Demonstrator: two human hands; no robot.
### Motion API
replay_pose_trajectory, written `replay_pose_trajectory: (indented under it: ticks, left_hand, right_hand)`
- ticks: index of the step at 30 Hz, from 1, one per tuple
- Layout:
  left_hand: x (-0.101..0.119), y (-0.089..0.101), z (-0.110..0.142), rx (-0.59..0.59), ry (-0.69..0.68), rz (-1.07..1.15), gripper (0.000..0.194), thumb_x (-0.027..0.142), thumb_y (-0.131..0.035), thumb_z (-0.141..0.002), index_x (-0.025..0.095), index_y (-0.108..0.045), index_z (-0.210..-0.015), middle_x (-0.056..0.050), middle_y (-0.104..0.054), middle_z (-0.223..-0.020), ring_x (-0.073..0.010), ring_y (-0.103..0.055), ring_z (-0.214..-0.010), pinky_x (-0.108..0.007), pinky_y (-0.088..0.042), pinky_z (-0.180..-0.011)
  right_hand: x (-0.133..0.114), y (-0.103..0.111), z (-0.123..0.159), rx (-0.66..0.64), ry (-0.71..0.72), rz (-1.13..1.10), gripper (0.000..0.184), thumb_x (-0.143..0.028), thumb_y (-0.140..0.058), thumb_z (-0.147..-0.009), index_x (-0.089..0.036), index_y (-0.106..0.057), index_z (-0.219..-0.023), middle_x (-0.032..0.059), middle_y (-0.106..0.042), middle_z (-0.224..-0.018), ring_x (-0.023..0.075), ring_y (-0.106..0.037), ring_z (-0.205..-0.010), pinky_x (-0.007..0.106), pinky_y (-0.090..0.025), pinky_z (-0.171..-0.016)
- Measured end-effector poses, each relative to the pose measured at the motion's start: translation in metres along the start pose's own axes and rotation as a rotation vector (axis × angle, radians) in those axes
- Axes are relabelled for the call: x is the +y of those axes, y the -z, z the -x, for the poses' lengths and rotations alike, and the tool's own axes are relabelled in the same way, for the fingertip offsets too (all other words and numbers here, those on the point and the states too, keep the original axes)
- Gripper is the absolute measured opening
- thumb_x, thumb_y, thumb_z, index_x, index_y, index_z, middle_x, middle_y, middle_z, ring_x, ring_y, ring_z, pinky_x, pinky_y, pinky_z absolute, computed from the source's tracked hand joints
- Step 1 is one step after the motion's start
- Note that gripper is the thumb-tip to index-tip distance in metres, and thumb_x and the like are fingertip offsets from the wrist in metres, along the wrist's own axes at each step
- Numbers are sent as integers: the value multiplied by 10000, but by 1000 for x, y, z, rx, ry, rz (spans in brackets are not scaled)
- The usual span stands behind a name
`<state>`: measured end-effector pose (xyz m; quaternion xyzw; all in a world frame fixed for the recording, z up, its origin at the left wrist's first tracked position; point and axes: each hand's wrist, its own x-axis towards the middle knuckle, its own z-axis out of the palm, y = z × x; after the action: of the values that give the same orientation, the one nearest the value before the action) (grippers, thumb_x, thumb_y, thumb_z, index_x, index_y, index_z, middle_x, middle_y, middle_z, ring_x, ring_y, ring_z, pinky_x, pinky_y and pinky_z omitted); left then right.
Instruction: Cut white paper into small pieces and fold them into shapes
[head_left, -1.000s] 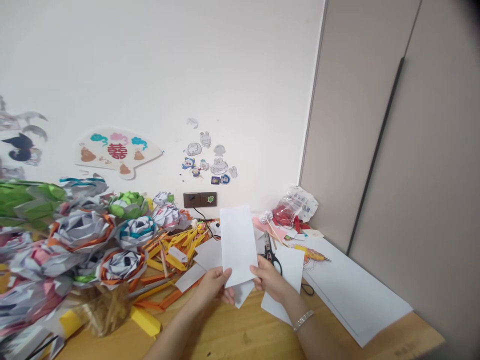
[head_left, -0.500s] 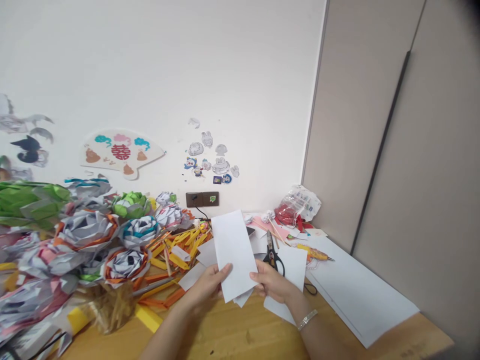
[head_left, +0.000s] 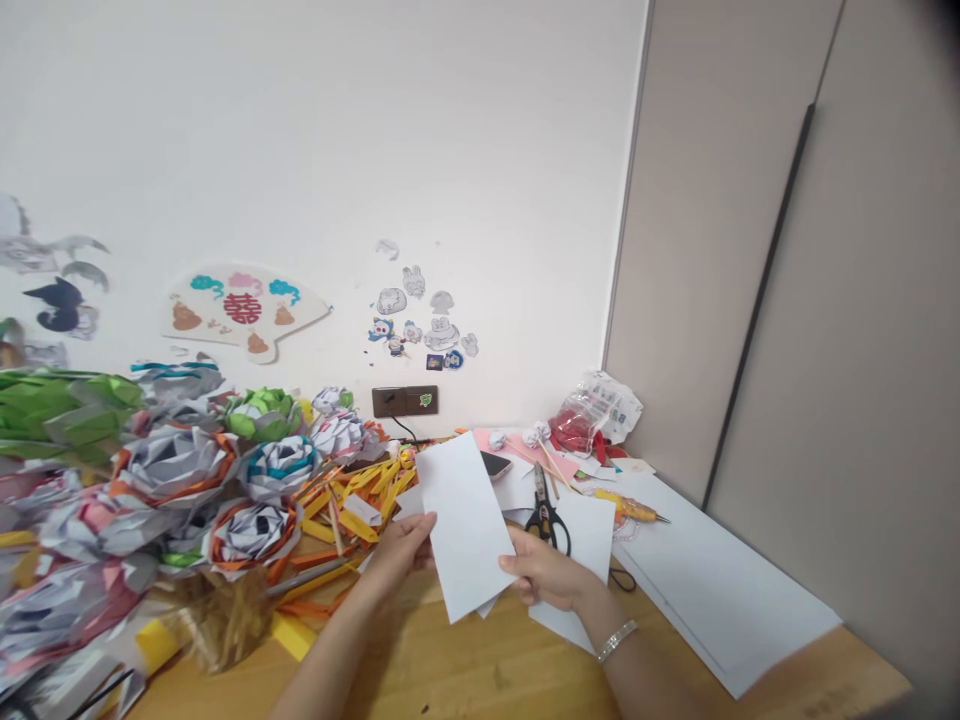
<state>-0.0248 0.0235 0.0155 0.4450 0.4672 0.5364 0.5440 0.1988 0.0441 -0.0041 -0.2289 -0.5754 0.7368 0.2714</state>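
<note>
A white rectangle of paper [head_left: 466,530] is held tilted above the wooden table [head_left: 480,670]. My left hand [head_left: 405,550] pinches its left edge, thumb on the front and fingers hidden behind. On the lower right edge, my right hand [head_left: 544,570] grips the same paper between thumb and fingers; a bracelet circles that wrist. Just beyond my right hand lie black-handled scissors [head_left: 546,520], blades pointing away, partly over a white sheet [head_left: 589,545]. Other pieces of white paper lie under and behind the held one.
Folded paper flowers [head_left: 176,470] crowd the left side, beside orange and yellow paper strips [head_left: 375,490]. To the right are a long white sheet [head_left: 720,570] and a yellow-handled pointed tool [head_left: 630,507]. A clear plastic bag [head_left: 596,410] sits by the wall; a cabinet [head_left: 825,350] borders the right.
My left hand has slid up the paper's left edge, further from me. The paper has shifted slightly left and down, while my right hand keeps its grip.
</note>
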Motion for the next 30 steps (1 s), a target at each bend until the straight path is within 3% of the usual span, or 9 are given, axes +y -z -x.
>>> replay_pose_trajectory:
  ticks: [8,14,22,27,30]
  left_hand:
    - [-4,3,-4,99,-68,11,353,412,-725,-572,147,-579,-757,-29,-662,-640,-181,-626,-572,-266,-477,-530]
    - [5,7,-4,198,-111,32,323,403,-702,-608,162,-574,-781,20,-621,-581,-148,-590,-519,-235,-455,-501]
    - [16,17,-1,292,-111,101,277,417,-645,-683,167,-582,-785,26,-607,-600,-122,-569,-520,-229,-479,-501]
    - [18,22,-3,297,-94,109,277,442,-579,-729,176,-553,-802,23,-593,-607,-124,-574,-517,-240,-490,-506]
    - [12,16,-7,248,-61,65,328,493,-530,-744,193,-528,-878,-5,-617,-685,-144,-596,-515,-277,-494,-491]
  right_hand:
    - [-2,-5,1,-17,-67,11,405,-338,-703,-711,-216,-486,-1031,-77,-370,-638,31,-243,-460,155,-175,-398]
    - [1,-4,1,-131,-74,71,373,-348,-707,-699,-209,-516,-989,-71,-414,-643,29,-298,-442,154,-199,-382]
    - [2,-4,2,-146,-78,127,329,-349,-693,-717,-192,-521,-950,-70,-423,-621,35,-331,-442,141,-252,-375]
    - [3,-5,1,-97,-87,165,362,-362,-680,-715,-194,-526,-995,-66,-441,-643,28,-348,-426,141,-282,-377]
    - [7,-7,-5,21,15,207,378,-395,-642,-733,-180,-520,-1019,-57,-462,-625,41,-360,-421,149,-260,-367]
